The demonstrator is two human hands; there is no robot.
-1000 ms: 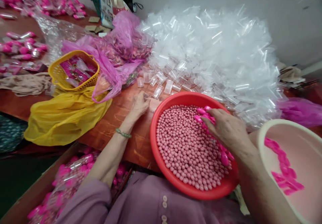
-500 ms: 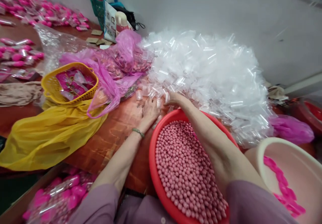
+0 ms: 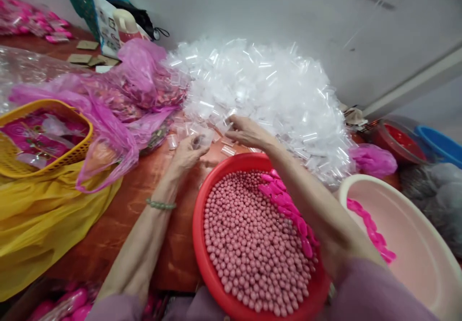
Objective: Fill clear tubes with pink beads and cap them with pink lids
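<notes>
My left hand (image 3: 189, 150) is curled around small clear plastic containers just beyond the red basin's far rim. Beside it, my right hand (image 3: 249, 131) reaches over the basin to the foot of the big heap of clear plastic containers (image 3: 260, 85), its fingertips pinched on one of them. The red basin (image 3: 197, 224) in front of me is full of small pink beads (image 3: 241, 239). Several bright pink caps (image 3: 285, 205) lie on the beads along my right forearm. A green bead bracelet (image 3: 160, 205) circles my left wrist.
A cream basin (image 3: 415, 263) at right holds more pink caps (image 3: 371, 234). On the left are a yellow basket (image 3: 46, 163), a pink plastic bag (image 3: 119, 99) and a yellow bag (image 3: 43, 215). Red (image 3: 400, 140) and blue (image 3: 440, 145) basins stand far right, tote bags (image 3: 97, 13) behind.
My right hand left the caps in the red basin and reached forward to the clear heap. My left hand lifted off the table with clear containers. The view swung right.
</notes>
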